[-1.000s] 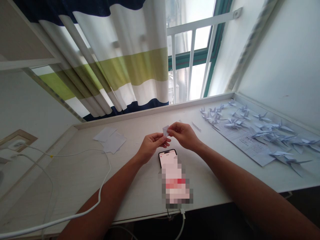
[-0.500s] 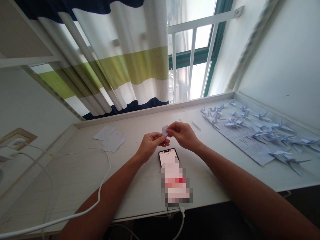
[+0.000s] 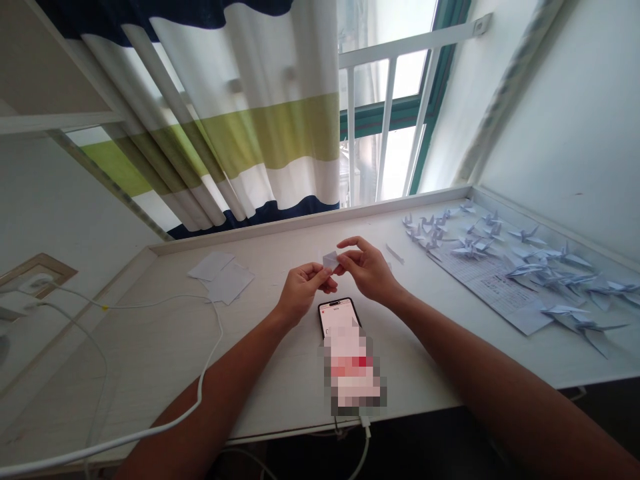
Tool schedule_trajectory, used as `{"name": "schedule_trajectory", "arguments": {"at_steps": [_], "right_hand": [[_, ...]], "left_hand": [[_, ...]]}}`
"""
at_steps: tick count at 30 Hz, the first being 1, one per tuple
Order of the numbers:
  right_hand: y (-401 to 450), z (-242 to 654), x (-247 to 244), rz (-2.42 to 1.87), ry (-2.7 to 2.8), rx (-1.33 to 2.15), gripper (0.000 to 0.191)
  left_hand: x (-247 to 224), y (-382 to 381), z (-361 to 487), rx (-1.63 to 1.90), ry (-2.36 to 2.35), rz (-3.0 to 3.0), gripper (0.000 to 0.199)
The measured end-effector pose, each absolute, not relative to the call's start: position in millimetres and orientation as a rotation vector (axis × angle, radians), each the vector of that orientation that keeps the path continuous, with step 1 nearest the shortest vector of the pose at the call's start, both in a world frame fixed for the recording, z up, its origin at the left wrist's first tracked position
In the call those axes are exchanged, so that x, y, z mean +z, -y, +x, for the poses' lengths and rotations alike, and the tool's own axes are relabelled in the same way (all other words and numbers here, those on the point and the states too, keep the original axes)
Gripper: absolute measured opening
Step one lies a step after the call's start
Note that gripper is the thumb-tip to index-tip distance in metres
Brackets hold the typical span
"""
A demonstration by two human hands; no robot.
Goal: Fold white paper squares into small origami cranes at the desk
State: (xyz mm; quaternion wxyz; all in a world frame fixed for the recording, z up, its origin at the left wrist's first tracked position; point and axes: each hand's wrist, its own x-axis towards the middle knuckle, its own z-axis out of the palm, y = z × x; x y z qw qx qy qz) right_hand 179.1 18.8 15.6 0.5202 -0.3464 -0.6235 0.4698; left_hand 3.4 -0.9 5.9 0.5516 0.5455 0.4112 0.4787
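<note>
A small folded piece of white paper (image 3: 330,259) is held up between my two hands, above the desk. My left hand (image 3: 304,288) pinches its left lower edge between thumb and fingers. On the other side, my right hand (image 3: 366,268) grips the paper's right edge with thumb and fingertips, one finger lifted away. The fine folds are too small to make out. Just below the hands lies a phone (image 3: 340,312), its screen lit and mostly blurred out.
Several folded paper cranes (image 3: 473,248) cover a printed sheet (image 3: 500,293) at the right. Loose white paper squares (image 3: 230,283) lie at the left. A white cable (image 3: 219,333) crosses my left forearm. A thin paper strip (image 3: 395,253) rests beyond my right hand.
The paper has turned slightly between my hands. A finger of my right hand has lifted away from it. The whole view has shifted a little.
</note>
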Motion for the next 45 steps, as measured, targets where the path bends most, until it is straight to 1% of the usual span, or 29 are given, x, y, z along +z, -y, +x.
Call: {"name": "schedule_trajectory", "arguments": {"at_steps": [4, 18, 27, 34, 45], "right_hand": [[-20, 181, 17, -0.82, 1.482, 1.183, 0.03], [-18, 180, 20, -0.837, 1.584, 1.223, 0.035], [-19, 178, 16, -0.837, 1.504, 1.26, 0.039], [-19, 175, 12, -0.853, 1.495, 1.237, 0.036], [-14, 172, 13, -0.836, 1.458, 1.214, 0.03]], "left_hand": [[6, 0, 3, 1.166, -0.96, 1.248, 0.033], [11, 2, 1, 1.13, -0.926, 1.13, 0.033], [9, -1, 0, 1.124, -0.922, 1.227, 0.037], [11, -1, -3, 1.069, -0.955, 1.263, 0.038], [16, 1, -3, 0.998, -0.898, 1.08, 0.03]]}}
